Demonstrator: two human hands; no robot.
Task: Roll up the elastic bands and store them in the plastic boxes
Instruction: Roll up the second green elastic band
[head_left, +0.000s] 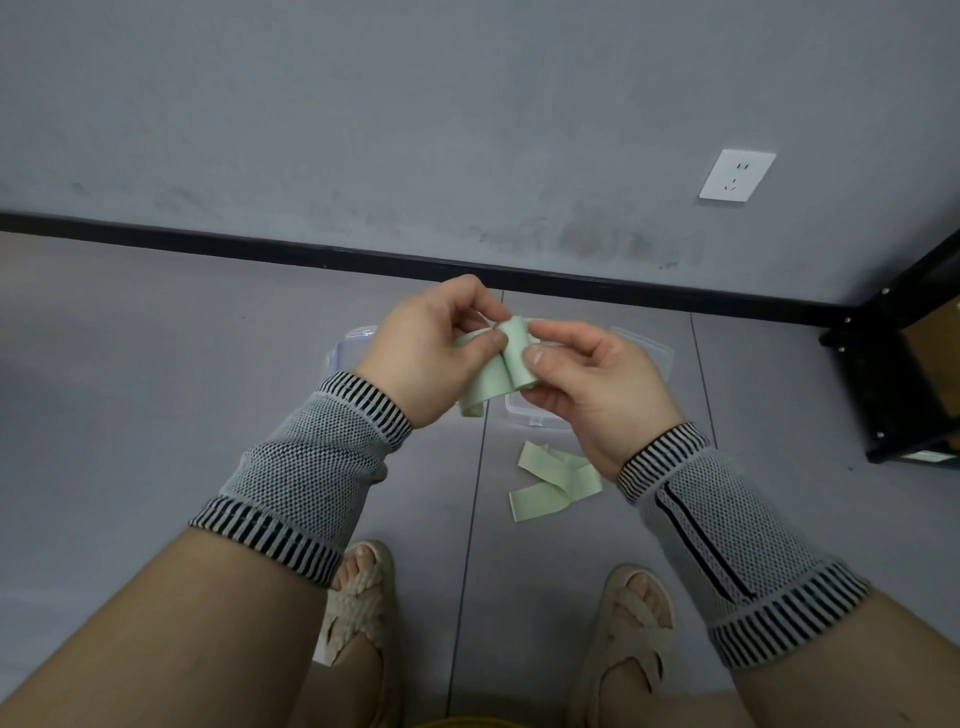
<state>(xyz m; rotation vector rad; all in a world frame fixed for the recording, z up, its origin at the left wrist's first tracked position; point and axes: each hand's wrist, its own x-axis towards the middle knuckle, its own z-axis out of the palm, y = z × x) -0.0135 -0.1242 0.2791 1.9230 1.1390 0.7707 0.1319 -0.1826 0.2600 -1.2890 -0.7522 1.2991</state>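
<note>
Grey tiled floor (208, 395) under a grey wall, two clear plastic boxes (535, 415) lying on it below the hands. Above the boxes, left hand (431, 348) and right hand (587, 384) both pinching a pale green band (511, 358), part rolled, roll axis running toward and away from the body, loose tail hanging down. Second band (556, 480) just nearer than the boxes, unrolled. Probably early: nothing visibly stored.

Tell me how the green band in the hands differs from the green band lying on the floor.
The held band is partly rolled into a tube, while the floor band lies loose and unrolled. The held band is pinched between the left hand and right hand; the floor band is touched by nothing. The held band is up in the air; the floor band lies flat. Both are pale green strips.
</note>
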